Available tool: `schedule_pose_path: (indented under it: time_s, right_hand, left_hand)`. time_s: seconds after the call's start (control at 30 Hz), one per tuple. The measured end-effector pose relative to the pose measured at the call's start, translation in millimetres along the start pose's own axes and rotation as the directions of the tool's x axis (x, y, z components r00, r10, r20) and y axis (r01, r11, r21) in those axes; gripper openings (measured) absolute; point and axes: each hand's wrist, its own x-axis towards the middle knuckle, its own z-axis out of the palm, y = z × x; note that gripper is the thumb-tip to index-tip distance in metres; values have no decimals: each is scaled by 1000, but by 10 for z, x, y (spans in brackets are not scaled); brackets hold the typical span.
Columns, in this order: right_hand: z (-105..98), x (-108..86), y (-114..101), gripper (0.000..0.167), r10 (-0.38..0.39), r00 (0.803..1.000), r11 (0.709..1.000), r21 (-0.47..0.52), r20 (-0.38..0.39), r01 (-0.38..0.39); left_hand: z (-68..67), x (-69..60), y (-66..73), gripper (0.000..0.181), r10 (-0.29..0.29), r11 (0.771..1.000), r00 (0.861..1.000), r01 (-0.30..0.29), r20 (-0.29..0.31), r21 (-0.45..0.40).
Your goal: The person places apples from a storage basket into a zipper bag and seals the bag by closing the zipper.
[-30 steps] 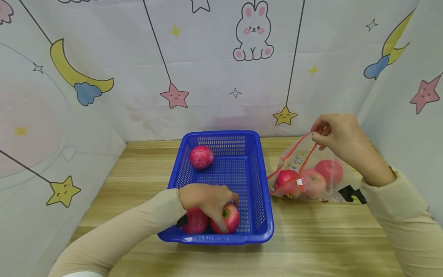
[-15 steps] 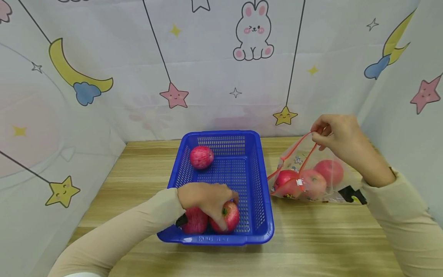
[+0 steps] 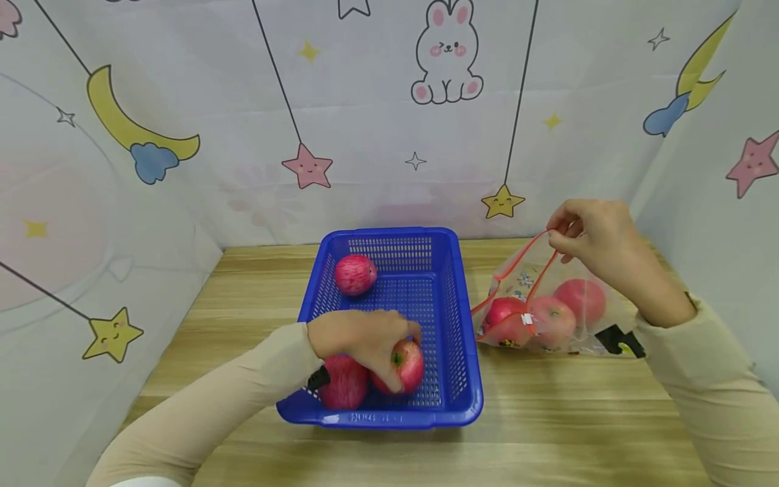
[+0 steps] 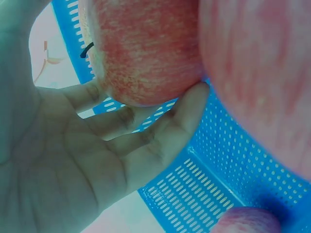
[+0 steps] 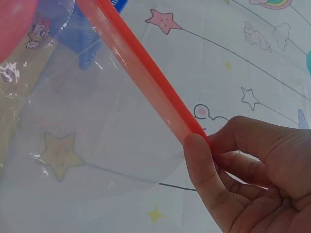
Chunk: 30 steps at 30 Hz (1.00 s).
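In the front of a blue plastic basket [image 3: 473, 406], my left hand [image 3: 364, 339] grips a red apple [image 3: 411, 370], thumb on the near side and fingers round the far side. The left wrist view shows the fingers curled about that apple [image 4: 146, 53], stem facing the thumb side. Close beside it, under my wrist, sits a second apple [image 3: 343, 384]; a third apple [image 3: 356, 275] lies at the back left. My right hand [image 3: 599, 233] pinches the red-orange edge of a clear zip bag [image 3: 528, 270] and holds its mouth up. Several apples [image 3: 555, 322] lie in the bag.
The basket and bag stand side by side on a wood-grain table [image 3: 548, 426]. A white printed curtain [image 3: 365, 101] rises behind the table and along both sides. The basket's right wall [image 3: 459, 325] stands between the gripped apple and the bag.
My left hand and the apple it grips have risen slightly. The right hand keeps its pinch on the bag's edge, and the other apples have stayed put.
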Motion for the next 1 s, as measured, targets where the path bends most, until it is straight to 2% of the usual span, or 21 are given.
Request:
schedule_pose_path:
  time_s: [0.2, 0.5, 0.67, 1.0]
  right_hand:
    - [-1, 3, 5, 5, 1, 1000, 1000, 7, -1, -1]
    - [6, 5, 11, 5, -23, 1000, 1000, 1, -9, 23]
    - [8, 5, 11, 5, -22, 1000, 1000, 1, -9, 22]
    - [17, 8, 7, 5, -29, 999, 1000, 2, -16, 29]
  left_hand:
    - [-82, -13, 13, 63, -17, 1000, 1000, 17, -17, -25]
    - [-283, -18, 73, 66, -6, 1000, 997, 8, -79, 22]
    - [-392, -1, 119, 66, 55, 998, 990, -52, -129, 25]
    - [-523, 69, 249, 68, 147, 989, 959, -140, -241, 46]
